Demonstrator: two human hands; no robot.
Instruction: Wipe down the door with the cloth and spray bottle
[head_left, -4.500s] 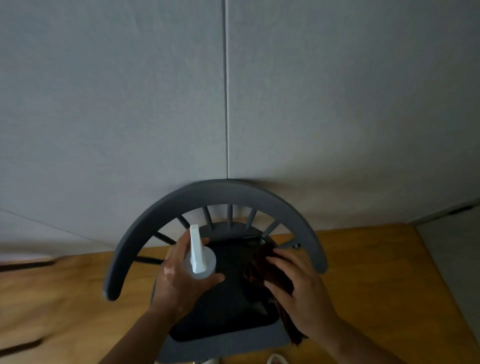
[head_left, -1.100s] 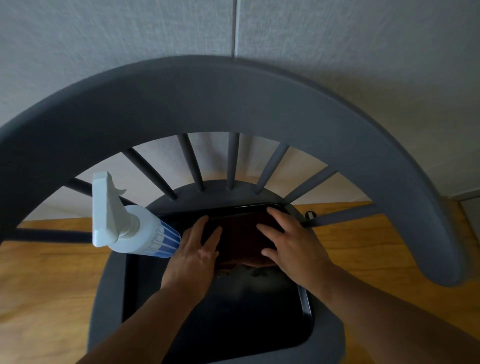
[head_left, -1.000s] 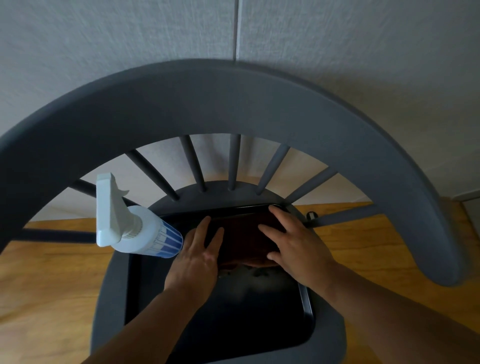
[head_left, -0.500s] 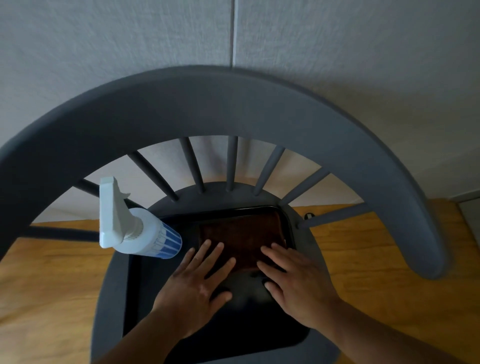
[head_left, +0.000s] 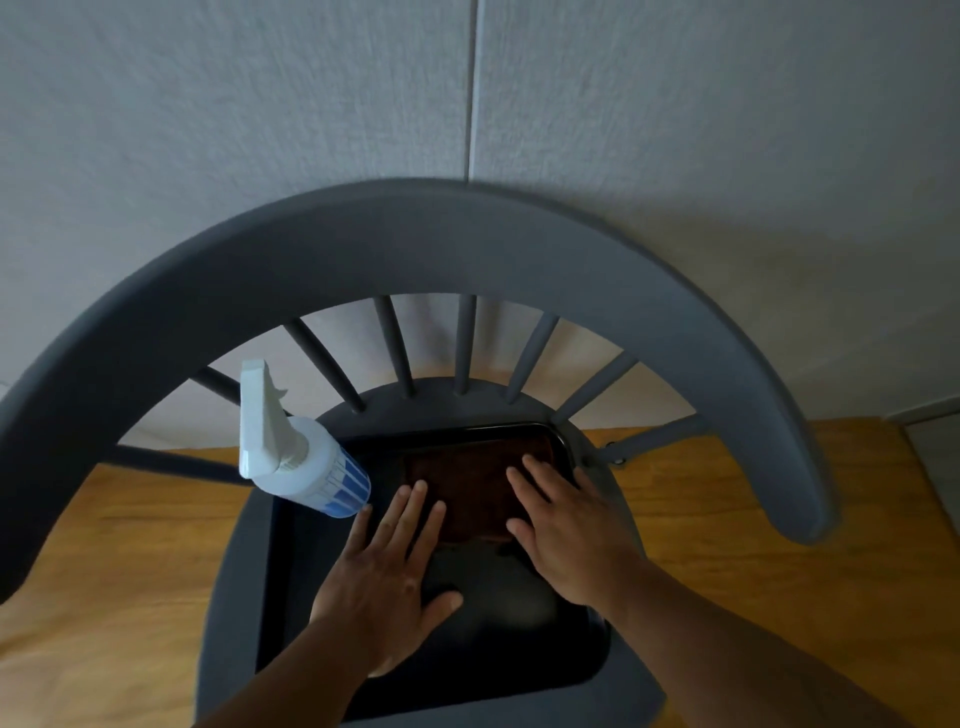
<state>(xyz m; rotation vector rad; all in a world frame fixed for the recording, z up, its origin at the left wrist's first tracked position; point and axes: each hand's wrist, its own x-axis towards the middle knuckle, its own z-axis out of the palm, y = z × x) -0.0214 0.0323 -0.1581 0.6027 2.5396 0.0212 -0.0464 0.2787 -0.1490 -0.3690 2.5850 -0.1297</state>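
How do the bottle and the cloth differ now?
The bottle is white with blue stripes; the cloth is dark brown. The bottle stands; the cloth lies flat. The left hand and right hand rest flat fingers on the cloth; neither grips the bottle. Both things sit in the black tray.

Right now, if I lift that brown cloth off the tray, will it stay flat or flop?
It probably flops: the cloth lies flat and fabric-like in the tray. It is likely light, since it looks thin. Lifted by one edge it may unfold; the left hand and right hand rest open on its sides.
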